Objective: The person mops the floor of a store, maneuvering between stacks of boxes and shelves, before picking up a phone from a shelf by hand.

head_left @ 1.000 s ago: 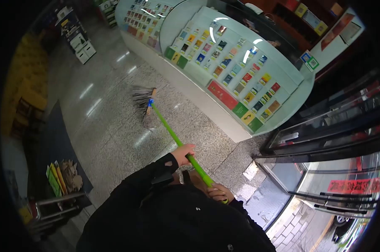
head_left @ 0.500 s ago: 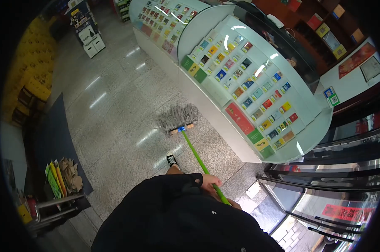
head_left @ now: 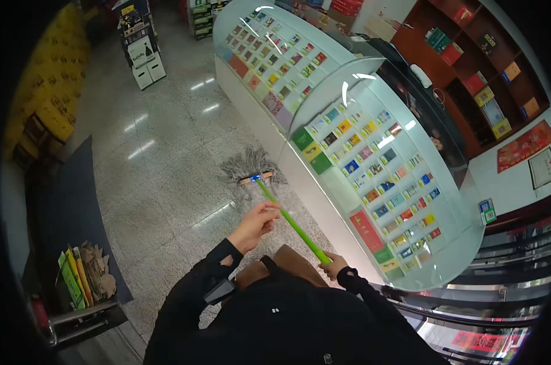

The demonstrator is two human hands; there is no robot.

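A mop stands on the speckled floor, its grey string head (head_left: 251, 163) spread out in front of me, with a blue clamp at the joint. From there its green handle (head_left: 298, 230) slants back toward my body. My right hand (head_left: 334, 266) is wrapped around the handle's upper end, close to my right hip. Farther down, my left hand (head_left: 255, 227) reaches toward the handle from the left side. Its fingers are loosely bent and apart, the fingertips right beside the green pole.
A long glass display counter (head_left: 324, 176) with rows of small packs runs along the right. On the left lies a dark mat (head_left: 74, 201), with folded cardboard (head_left: 96, 267) near a metal rail. White boxes (head_left: 147, 70) stand farther back.
My left hand has come off the upper handle and moved forward and left, down along it. My right hand stays on the upper end. The view has shifted, bringing more counter in.
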